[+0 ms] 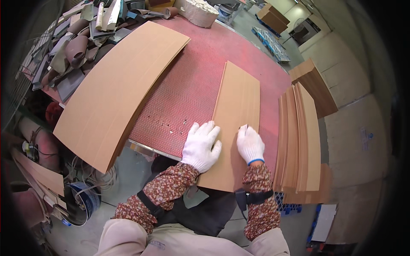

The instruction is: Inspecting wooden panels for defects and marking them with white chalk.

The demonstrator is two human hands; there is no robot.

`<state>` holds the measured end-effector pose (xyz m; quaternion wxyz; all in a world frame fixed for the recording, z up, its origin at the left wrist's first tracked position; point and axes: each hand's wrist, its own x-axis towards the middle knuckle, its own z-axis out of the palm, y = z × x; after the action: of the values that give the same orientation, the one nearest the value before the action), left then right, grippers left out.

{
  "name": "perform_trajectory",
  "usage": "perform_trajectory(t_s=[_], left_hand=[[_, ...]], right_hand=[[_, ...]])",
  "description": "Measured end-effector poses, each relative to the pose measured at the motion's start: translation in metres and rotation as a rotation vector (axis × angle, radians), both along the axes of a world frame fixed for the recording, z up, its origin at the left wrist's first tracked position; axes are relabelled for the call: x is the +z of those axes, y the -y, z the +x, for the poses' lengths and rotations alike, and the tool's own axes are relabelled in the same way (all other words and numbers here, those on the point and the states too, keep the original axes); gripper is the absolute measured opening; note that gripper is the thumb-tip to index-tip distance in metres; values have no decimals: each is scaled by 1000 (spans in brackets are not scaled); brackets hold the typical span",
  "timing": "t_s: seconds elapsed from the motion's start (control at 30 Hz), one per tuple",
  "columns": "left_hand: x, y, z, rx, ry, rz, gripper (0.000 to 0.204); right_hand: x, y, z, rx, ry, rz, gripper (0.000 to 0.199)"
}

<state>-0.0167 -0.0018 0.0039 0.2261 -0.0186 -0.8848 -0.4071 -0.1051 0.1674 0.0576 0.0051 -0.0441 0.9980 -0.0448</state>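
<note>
In front of me, a long, narrow light-brown wooden board (237, 102) lies on the red textured tabletop (200, 55), its near end reaching past the table's edge. My left hand (200, 147), in a white knit glove, rests on the board's left edge with fingers stretched out. My right hand (250, 145), gloved in white with a blue cuff, is closed in a pinch over the board's right side. A small dark tip shows at its fingers; the rest of that thing is hidden. Left of these, a stack of wider light-brown panels (119, 89) lies on the table.
Upright boards (299, 136) are stacked at the right, with another brown stack (314, 87) behind them. A heap of scrap pieces (79, 51) fills the far left. A round pale bundle (196, 12) sits at the table's far edge. Cables (96, 175) hang at the lower left.
</note>
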Motion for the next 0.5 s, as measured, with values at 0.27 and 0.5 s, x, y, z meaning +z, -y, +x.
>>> perform_trajectory(t_s=[0.27, 0.5], left_hand=[[2, 2, -5, -13, -5, 3, 44], [-1, 3, -6, -3, -6, 2, 41]], right_hand=[[9, -12, 106, -4, -22, 27, 45], [10, -12, 183, 26, -84, -26, 34]])
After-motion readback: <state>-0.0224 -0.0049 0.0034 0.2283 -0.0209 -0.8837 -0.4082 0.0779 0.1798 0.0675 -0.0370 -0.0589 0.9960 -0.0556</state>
